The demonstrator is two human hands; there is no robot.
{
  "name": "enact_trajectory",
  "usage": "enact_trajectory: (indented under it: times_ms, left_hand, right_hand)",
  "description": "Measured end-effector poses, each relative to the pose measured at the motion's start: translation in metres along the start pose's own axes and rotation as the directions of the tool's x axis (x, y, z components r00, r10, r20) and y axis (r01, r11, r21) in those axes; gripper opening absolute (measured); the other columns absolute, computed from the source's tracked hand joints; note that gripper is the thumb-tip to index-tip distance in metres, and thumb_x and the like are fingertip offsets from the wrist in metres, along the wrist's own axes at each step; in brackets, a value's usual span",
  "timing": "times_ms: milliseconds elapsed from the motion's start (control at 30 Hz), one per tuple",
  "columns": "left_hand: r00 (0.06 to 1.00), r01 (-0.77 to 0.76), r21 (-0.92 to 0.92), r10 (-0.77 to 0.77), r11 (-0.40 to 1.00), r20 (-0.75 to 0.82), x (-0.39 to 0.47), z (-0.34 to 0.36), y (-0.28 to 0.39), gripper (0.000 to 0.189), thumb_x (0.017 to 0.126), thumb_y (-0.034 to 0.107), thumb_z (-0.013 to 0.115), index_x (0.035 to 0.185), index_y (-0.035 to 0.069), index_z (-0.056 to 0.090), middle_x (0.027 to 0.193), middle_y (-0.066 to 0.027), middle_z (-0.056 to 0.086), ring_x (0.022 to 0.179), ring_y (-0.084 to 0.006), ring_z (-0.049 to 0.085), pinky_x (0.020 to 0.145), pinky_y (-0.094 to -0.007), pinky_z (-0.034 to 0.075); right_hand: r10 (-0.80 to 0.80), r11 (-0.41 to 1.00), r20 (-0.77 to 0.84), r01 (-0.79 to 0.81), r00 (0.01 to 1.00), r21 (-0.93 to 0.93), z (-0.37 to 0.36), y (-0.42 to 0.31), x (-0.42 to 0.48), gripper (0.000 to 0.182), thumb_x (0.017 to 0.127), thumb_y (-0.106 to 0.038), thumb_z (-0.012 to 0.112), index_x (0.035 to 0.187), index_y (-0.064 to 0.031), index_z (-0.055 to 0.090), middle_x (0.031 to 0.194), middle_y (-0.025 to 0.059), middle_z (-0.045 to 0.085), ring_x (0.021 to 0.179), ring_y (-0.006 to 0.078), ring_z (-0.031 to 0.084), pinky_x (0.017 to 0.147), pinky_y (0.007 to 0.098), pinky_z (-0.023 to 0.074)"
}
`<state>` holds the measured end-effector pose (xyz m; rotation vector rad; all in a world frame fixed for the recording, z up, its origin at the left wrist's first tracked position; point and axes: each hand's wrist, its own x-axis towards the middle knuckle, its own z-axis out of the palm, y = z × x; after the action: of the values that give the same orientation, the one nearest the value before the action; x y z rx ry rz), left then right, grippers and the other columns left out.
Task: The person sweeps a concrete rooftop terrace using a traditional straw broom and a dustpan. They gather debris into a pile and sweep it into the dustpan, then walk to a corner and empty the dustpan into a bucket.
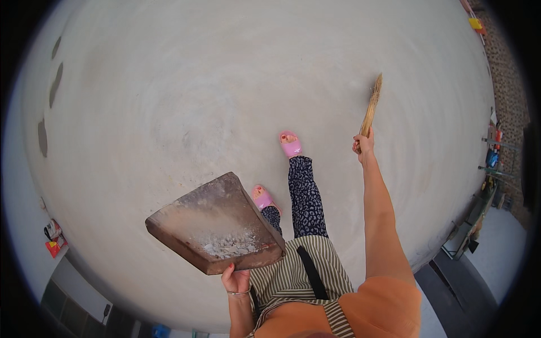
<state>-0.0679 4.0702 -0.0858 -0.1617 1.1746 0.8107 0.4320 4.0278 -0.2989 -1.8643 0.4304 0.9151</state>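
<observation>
My left hand (236, 281) grips the near edge of a worn brown metal dustpan (211, 203) at the lower middle of the head view. Whitish debris (232, 244) lies in the pan towards its near, raised rim. Out to the right, my right hand (364, 144) is closed around a short bundle of straw-like stalks, a hand brush (372, 101), whose frayed end points away from me. The brush is held apart from the pan. The fingers of my left hand below the pan are partly hidden.
A grey concrete floor (253, 84) spreads around my feet in pink slide sandals (290, 145). Dark patches (56, 84) mark its far left. A red package (53, 249) is at the left edge. Along the right stands a metal rack (482, 211) with assorted items.
</observation>
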Motion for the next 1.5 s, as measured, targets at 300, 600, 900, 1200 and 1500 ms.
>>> enact_trajectory:
  times_ms: [300,600,900,1200,1500]
  left_hand:
    - [0.999,-0.037,0.009,0.037,0.999,0.012,-0.019,0.020,-0.023,0.043,0.081,0.006,0.056,0.123,0.003,0.047,0.124,-0.0143,0.053,0.113,-0.0318,0.053,0.092,-0.0486,0.047]
    - [1.000,-0.016,-0.007,0.016,1.000,-0.024,-0.025,0.006,-0.007,0.034,0.080,0.005,0.057,0.114,0.001,0.053,0.117,-0.0155,0.057,0.109,-0.0328,0.054,0.087,-0.0478,0.050]
    - [0.998,0.059,-0.034,-0.059,0.998,0.017,-0.029,0.002,0.006,0.037,0.081,0.003,0.055,0.117,0.001,0.050,0.118,-0.0156,0.056,0.109,-0.0323,0.055,0.086,-0.0449,0.051]
    - [0.999,-0.034,0.006,0.034,0.999,-0.003,-0.034,0.003,0.002,0.035,0.082,0.005,0.055,0.116,0.001,0.053,0.115,-0.0149,0.058,0.108,-0.0304,0.056,0.088,-0.0443,0.051]
    - [0.994,-0.110,0.045,0.110,0.993,0.011,-0.020,0.014,0.000,0.040,0.082,0.005,0.055,0.122,0.002,0.049,0.120,-0.0140,0.056,0.112,-0.0298,0.053,0.096,-0.0456,0.045]
  right_hand:
    - [-0.014,0.907,0.645,0.281,0.764,-0.313,0.114,0.219,-0.245,0.087,0.068,0.003,0.058,0.143,-0.0238,0.021,0.115,0.0228,0.056,0.106,0.0354,0.056,0.086,0.0376,0.0453]
    - [-0.021,0.987,0.765,0.136,0.643,-0.087,0.081,0.180,-0.234,0.084,0.072,0.009,0.060,0.143,-0.0163,0.023,0.117,0.0093,0.046,0.082,0.0161,0.048,0.067,0.0278,0.0412]
    - [0.123,0.992,0.240,-0.115,0.963,-0.048,0.050,0.031,-0.115,0.086,0.075,0.010,0.049,0.144,-0.0263,0.014,0.075,0.0053,0.049,0.047,0.0107,0.042,0.037,0.0256,0.0358]
    - [-0.075,0.868,0.630,0.361,0.773,-0.340,0.092,0.191,-0.266,0.083,0.068,-0.001,0.058,0.142,-0.0185,0.025,0.110,0.0229,0.058,0.101,0.0367,0.058,0.085,0.0391,0.0450]
    - [0.209,0.956,0.288,-0.258,0.935,0.143,-0.028,0.078,-0.181,0.080,0.081,0.004,0.053,0.144,-0.0318,0.019,0.078,0.0039,0.054,0.045,0.0095,0.044,0.038,0.0238,0.0371]
